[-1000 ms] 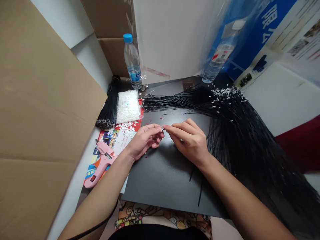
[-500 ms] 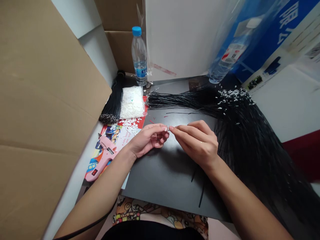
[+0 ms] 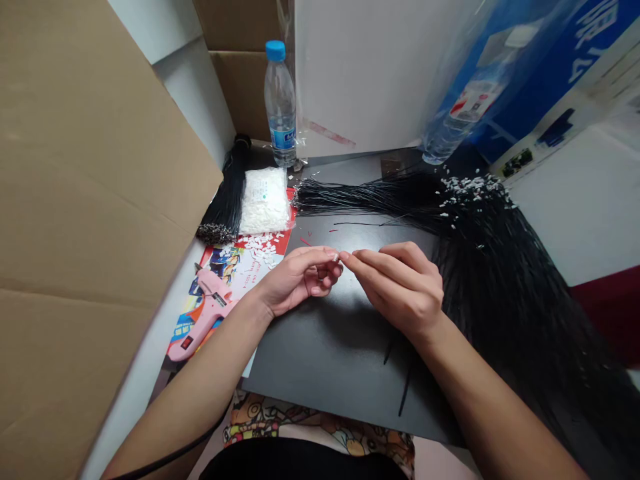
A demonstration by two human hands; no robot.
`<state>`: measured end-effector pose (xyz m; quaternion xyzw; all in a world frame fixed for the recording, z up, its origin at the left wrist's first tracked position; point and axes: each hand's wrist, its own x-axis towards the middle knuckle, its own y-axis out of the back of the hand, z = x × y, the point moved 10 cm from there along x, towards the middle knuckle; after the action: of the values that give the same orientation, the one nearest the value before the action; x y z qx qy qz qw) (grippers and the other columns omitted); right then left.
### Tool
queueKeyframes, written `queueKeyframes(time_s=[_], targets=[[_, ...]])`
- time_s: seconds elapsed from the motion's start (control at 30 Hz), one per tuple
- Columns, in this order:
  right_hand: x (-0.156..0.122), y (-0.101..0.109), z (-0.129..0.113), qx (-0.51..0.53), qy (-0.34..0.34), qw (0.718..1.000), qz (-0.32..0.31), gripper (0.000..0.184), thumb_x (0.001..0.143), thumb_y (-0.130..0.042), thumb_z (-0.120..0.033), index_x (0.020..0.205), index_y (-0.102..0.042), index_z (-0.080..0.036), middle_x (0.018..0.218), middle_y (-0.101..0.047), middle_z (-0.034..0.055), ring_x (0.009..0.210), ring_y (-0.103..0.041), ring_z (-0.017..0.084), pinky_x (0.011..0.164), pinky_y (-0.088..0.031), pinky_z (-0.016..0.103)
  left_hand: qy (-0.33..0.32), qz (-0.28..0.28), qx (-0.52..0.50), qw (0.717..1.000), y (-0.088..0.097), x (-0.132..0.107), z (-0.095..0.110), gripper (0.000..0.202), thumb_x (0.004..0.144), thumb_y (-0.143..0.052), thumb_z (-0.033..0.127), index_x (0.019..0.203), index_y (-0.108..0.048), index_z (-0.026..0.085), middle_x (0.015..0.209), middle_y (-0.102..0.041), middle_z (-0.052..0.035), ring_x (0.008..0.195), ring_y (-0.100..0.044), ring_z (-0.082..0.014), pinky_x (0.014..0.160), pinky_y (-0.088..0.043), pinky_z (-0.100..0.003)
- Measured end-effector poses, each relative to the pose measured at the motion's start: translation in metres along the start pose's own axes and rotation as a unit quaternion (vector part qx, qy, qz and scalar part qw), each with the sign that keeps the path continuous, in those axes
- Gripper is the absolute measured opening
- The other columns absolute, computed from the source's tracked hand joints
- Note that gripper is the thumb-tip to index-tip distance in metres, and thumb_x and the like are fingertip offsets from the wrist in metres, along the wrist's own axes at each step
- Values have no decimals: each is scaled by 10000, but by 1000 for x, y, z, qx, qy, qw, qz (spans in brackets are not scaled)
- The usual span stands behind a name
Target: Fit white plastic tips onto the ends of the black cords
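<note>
The left hand (image 3: 300, 280) and the right hand (image 3: 400, 287) are held close together above a black board (image 3: 325, 347), and their fingertips almost touch at a tiny white piece (image 3: 337, 255). Both hands look curled into a small pinch, but the piece is so small that I cannot tell which hand is clamped on it, or if a thin strand is joined to it. The step in hand seems to be this fine finger work on one small piece, and such work asks for steady fingertips and gentle pressure. A few red bits (image 3: 305, 241) lie on the board just beyond the hands. On the right side, a big mass of black strands (image 3: 500, 280) spreads across the board and hangs down past its edge, with many white bits (image 3: 473, 190) at its upper end. On the left side there are a bag of white pieces (image 3: 265, 201), a black bundle (image 3: 227, 193) and a printed paper (image 3: 225, 267) with loose white pieces on it. A pink glue gun (image 3: 205, 313) lies on this paper, and a water bottle (image 3: 280, 103) stands behind the bag.
</note>
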<state>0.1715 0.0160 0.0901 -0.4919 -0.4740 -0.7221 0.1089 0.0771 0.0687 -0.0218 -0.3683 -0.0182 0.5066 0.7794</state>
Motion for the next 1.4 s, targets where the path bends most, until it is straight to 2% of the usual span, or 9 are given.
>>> queueKeyframes(time_s=[0.53, 0.7, 0.97, 1.23, 1.4], targets=[[1, -1, 0, -7, -3, 1000, -4, 325, 859, -701, -54, 1117, -715, -252, 857, -773, -9, 691, -584, 127, 669, -512, 269, -12, -10, 11, 1000, -3, 0, 3, 219, 734, -757, 284, 737, -619, 114, 673, -559, 5, 534, -450, -52, 441, -268, -155], [3, 0, 0, -3, -5, 1000, -2, 237, 863, -700, -67, 1033, -736, -229, 819, -762, 1, 675, -572, 130, 655, -509, 267, -24, -9, 5, 1000, -1, 0, 4, 207, 752, -764, 270, 753, -630, 112, 679, -575, 5, 523, -452, -43, 431, -271, -147], [2, -3, 5, -14, -21, 999, -22, 221, 863, -705, -98, 1023, -748, -245, 824, -752, -10, 681, -545, 124, 662, -493, 255, -56, -1, 24, 998, -1, 0, 9, 229, 749, -798, 282, 773, -635, 123, 686, -594, 6, 518, -445, -41, 423, -262, -147], [4, -5, -1, -84, 13, 996, -34, 121, 863, -718, -134, 949, -749, -213, 805, -737, -10, 674, -494, 124, 636, -422, 271, -123, 33, 103, 987, 3, 0, 17, 239, 809, -768, 331, 778, -645, 128, 694, -606, 6, 498, -405, -31, 435, -293, -159], [6, -14, -9, -154, 38, 985, -68, 95, 912, -652, -151, 905, -737, -194, 690, -656, -2, 671, -428, 139, 602, -322, 301, -116, 67, 102, 986, 7, 3, 13, 241, 785, -774, 309, 741, -634, 118, 682, -585, 0, 516, -410, -39, 417, -271, -157]])
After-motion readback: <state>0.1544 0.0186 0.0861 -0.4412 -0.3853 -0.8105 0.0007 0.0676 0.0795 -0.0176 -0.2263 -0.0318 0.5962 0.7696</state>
